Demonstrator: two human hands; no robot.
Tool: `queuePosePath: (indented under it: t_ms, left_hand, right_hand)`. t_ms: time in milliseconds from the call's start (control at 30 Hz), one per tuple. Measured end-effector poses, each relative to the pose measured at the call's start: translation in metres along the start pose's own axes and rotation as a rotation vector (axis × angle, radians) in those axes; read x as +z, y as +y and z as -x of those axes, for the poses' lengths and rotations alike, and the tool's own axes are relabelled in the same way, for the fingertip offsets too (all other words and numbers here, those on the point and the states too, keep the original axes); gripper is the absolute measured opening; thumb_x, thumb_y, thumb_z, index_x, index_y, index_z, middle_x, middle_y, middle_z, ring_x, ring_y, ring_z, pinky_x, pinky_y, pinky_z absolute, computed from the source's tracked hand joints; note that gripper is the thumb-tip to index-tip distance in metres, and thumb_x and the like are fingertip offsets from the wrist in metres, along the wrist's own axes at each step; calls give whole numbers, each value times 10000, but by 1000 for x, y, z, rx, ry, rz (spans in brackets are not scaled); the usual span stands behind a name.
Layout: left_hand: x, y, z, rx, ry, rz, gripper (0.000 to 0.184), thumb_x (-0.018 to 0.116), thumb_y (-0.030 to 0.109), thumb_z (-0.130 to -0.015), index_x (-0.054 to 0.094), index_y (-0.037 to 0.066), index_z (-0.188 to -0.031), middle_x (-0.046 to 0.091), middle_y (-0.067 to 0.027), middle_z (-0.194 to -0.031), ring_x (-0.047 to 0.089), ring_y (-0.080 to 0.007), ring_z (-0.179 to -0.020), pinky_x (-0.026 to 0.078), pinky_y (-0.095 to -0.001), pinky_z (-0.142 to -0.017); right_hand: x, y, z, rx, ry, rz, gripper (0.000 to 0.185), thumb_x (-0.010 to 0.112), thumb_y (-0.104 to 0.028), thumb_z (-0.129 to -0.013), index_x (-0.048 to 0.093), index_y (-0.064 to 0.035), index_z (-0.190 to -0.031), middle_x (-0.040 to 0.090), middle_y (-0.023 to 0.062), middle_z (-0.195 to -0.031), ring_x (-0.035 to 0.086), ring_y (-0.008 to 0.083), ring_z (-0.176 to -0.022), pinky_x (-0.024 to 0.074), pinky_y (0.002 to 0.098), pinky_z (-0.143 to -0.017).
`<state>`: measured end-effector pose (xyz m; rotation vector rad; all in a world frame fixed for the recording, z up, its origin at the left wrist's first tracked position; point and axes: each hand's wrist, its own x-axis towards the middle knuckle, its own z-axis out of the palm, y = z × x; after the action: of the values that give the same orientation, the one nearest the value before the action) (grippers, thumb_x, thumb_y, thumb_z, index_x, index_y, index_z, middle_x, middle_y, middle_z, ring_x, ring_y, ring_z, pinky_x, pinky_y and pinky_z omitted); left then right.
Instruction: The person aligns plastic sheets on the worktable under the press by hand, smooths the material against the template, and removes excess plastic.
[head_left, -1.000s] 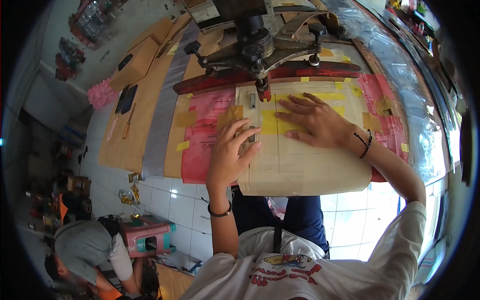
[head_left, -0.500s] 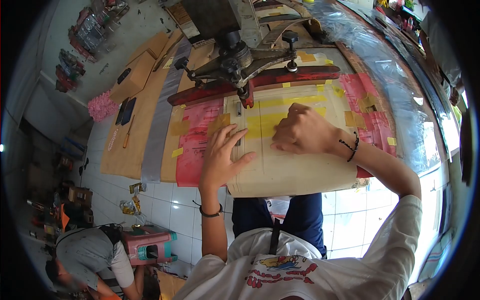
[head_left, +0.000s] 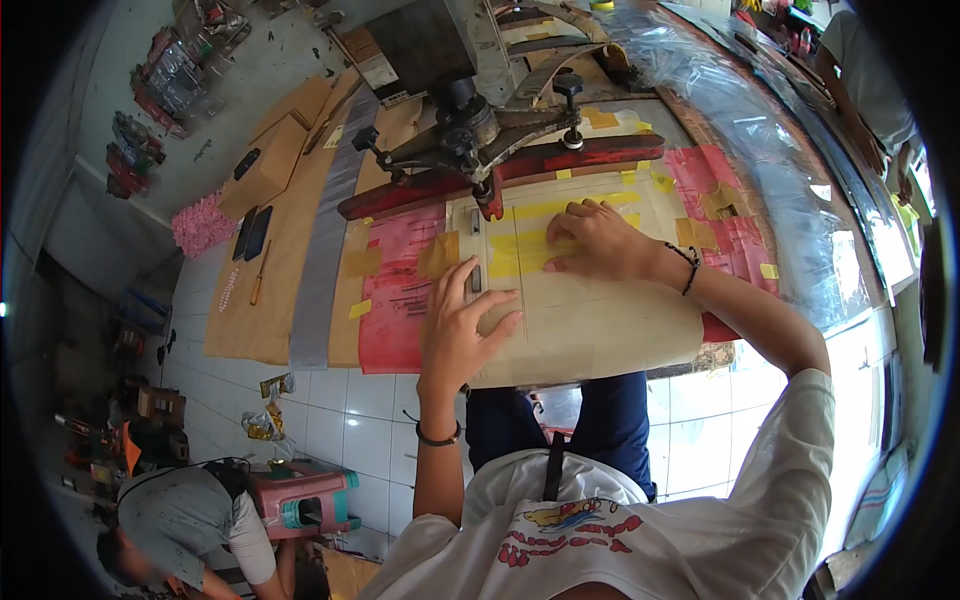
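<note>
- The beige sheet [head_left: 600,320] is laid on the desk [head_left: 250,310], in front of the red bar [head_left: 560,160].
- The left hand [head_left: 460,330] is placed over the sheet's left edge, beside a small metal piece [head_left: 477,279]; its grip is loosely spread, with nothing held.
- The right hand [head_left: 603,245] is held curled over the yellow strips [head_left: 510,258]; whether anything is pinched in its grip cannot be told.

Your right hand [head_left: 605,243] is hiding part of the yellow tape [head_left: 510,256], while your left hand [head_left: 458,328] is covering some of the beige sheet [head_left: 610,325]. The top edge is cutting off the dark machine head [head_left: 425,48]; marks [head_left: 408,307] on the pink sheet [head_left: 385,350] are looking too small to read.
</note>
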<state>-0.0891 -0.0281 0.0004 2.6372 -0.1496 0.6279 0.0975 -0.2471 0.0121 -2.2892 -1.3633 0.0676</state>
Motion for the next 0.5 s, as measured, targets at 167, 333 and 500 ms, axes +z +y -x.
queuePosePath:
  t_ms: [167,333,500]
  left_hand:
    - [2,9,-7,14,27,68,626,827,343,-868,622,95,-1405,538,-199,-1480,490,-386,-1377,370,-500,-1165]
    - [0,32,-25,-72,-12,733,655,744,310,-988,476,-27,-1481,693,-182,-1199,659,-290,-1152,493,-408,-1029]
    - [-29,75,-66,-44,6,1249,304,650,237,-1067,676,-21,-1225,705,-66,-832,693,-116,-702,533,-250,-663]
  right_hand:
    - [-16,-2,0,-61,-94,-141,311,740,-288,-960,676,-40,-1136,734,146,-1011,713,341,-1012,543,446,-903]
    - [-71,-66,4,-172,-61,-214,220,751,-137,-946,667,-19,-1111,755,145,-977,764,292,-918,589,383,-799]
    - [-110,-117,46,-114,437,-432,514,773,-84,-926,517,-47,-1370,751,102,-1070,747,196,-972,586,333,-807]
